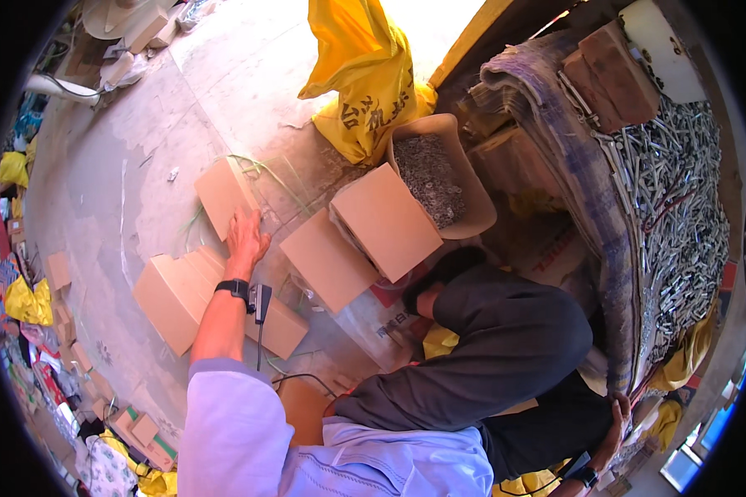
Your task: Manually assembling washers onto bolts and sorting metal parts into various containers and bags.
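Observation:
A closed cardboard box [220, 194] rests on the floor ahead of me to the left. My left hand [245, 242] grips its near end, fingers over the top and thumb at the right side. Just nearer stand several more closed cardboard boxes [178, 290] in a row, partly behind my left forearm. Two further cardboard boxes, a higher one [387, 222] and a lower one [327, 258], sit to the right of that hand. Low on the right, my right hand [614, 429] is beside my dark-trousered leg, near the edge of a cloth-draped bench; its fingers are mostly hidden.
A tan bin [477, 217] of small metal parts stands beyond the boxes, beside a yellow sack [360, 116]. On the right, a plaid cloth [584, 178] edges a heap of metal fasteners [680, 199]. Cartons and yellow bags [30, 300] line the far left.

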Available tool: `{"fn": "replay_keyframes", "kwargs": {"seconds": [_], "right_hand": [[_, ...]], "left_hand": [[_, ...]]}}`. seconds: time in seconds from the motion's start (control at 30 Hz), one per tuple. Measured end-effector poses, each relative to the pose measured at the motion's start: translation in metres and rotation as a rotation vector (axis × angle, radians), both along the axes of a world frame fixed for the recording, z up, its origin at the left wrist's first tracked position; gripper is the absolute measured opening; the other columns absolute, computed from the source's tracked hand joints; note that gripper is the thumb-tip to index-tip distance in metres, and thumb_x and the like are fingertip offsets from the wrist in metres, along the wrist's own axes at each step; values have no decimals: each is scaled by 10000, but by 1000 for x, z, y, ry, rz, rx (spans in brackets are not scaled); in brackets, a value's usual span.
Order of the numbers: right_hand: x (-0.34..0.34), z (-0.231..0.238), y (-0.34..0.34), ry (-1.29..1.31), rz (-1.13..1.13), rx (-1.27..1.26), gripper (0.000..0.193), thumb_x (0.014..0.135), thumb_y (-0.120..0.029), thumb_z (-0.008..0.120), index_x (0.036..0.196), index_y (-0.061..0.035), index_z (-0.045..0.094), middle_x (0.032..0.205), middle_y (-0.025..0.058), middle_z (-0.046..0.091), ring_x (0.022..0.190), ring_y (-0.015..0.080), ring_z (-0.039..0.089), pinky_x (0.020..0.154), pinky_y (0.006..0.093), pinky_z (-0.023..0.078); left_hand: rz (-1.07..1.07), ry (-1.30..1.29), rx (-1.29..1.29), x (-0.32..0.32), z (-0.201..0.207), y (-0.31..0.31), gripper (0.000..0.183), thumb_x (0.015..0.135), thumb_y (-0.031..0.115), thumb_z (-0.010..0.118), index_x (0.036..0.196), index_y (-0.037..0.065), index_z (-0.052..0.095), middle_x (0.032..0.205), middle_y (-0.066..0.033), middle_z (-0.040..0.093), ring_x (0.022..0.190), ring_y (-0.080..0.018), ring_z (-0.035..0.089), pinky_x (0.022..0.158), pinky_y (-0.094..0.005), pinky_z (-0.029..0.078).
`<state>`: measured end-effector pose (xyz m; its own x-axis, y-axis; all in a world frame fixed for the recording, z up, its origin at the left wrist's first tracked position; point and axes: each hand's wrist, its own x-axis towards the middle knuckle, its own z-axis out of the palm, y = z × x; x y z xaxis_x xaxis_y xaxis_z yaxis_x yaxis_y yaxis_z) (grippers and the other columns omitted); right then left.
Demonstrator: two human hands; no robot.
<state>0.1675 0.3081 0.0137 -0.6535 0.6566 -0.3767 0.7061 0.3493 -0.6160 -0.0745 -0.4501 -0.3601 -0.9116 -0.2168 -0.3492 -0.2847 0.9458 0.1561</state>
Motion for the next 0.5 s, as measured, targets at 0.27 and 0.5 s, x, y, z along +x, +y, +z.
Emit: {"fn": "replay_keyframes", "kwargs": {"seconds": [0.27, 0.5], "right_hand": [[-4, 2, -3, 23, 35, -18, 326, 933, -241, 605, 1176, -24, 613, 1064, 77, 645, 1020, 169, 578, 954, 293, 412], [9, 5, -7, 54, -81, 16, 332, 943, -245, 602, 1191, -26, 611, 1079, 70, 637, 1022, 179, 581, 966, 296, 412]], "left_hand": [[606, 159, 104, -5, -2, -16, 1029, 626, 358, 879, 1472, 86, 360, 1334, -293, 490, 1234, -445, 497, 1005, -509, 455], [860, 73, 105, -21, -17, -6, 1140, 565, 416, 909, 1472, 53, 323, 1291, -302, 550, 1194, -433, 556, 986, -504, 477]]}}
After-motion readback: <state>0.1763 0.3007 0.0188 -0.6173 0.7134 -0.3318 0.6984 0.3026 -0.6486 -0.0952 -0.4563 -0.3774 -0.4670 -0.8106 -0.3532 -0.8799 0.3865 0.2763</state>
